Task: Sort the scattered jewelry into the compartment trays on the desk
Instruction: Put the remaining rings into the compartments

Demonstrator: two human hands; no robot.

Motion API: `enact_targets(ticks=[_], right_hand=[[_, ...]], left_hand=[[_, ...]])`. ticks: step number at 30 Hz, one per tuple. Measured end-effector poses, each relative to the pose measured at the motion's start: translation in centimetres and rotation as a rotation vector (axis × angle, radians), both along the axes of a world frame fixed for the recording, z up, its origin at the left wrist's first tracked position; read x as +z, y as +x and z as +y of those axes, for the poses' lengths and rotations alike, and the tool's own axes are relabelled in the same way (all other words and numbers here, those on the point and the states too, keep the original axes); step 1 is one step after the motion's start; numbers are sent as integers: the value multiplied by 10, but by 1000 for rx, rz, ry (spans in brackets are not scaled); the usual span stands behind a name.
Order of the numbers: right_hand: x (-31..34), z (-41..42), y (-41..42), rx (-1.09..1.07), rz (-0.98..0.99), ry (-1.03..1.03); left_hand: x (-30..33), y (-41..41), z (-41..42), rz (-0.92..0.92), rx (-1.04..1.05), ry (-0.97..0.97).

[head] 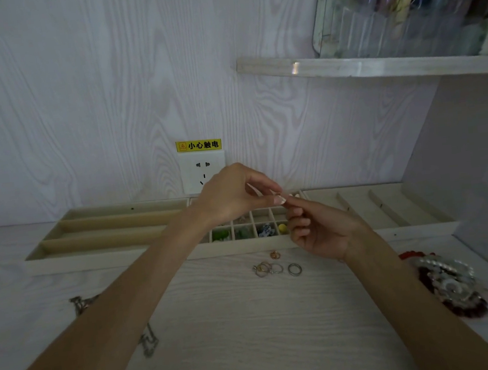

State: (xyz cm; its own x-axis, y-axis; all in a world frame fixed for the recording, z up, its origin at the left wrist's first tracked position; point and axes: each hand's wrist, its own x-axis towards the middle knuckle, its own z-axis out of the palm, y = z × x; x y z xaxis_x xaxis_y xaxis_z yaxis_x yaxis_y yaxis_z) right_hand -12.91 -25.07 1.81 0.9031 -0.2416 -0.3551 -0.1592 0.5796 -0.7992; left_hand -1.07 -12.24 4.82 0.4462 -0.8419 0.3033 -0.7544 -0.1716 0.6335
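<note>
- Task judged about half done: four small boxes in the front row of the middle tray (244, 246) already filled, with green bits (221, 234), more green bits (244, 233), a blue-and-white piece (266, 230) and a yellow bead (282, 227).
- Other small boxes behind that row mostly bare; some hidden by the arms, so hard to tell.
- Three trays in a row along the wall at 12 o'clock on the worktop (235, 320): left tray (107, 232) with three long slots and no jewelry showing, middle tray with many small boxes, right tray (388, 209) with slanted slots and no jewelry showing.
- Left hand (232, 196) and right hand (316, 231) meeting above the middle tray, both pinching one tiny shiny piece (279, 195) between fingertips; too small to name.
- Still loose, just in front of the middle tray: about five rings (276, 266), one gold-coloured, the rest silvery, some overlapping.
- At 3 o'clock: one heap of pearl and red bead strings (451, 281), too tangled to count.
- At 8 o'clock: two chains (148, 340), partly under the left arm.
- Left to do: rings, bead heap, chains, and the piece held now.
</note>
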Motion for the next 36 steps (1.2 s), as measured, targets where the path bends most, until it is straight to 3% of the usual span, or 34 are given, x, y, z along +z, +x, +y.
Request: enact_targets(ticks=[12,19,26,36], right_hand=[[-4,8,5,-140,33,-35],[2,0,0,-84,-28,-6],[3,0,0,-34,-8,-227],[5,-6,-4,-108,27,-433]], left_hand=[[-7,-16,0,-270,179,-86],[-3,-7,-1,-222,192,-71],[12,34,15,-205,174,137],[-4,56,1,-429,116,489]])
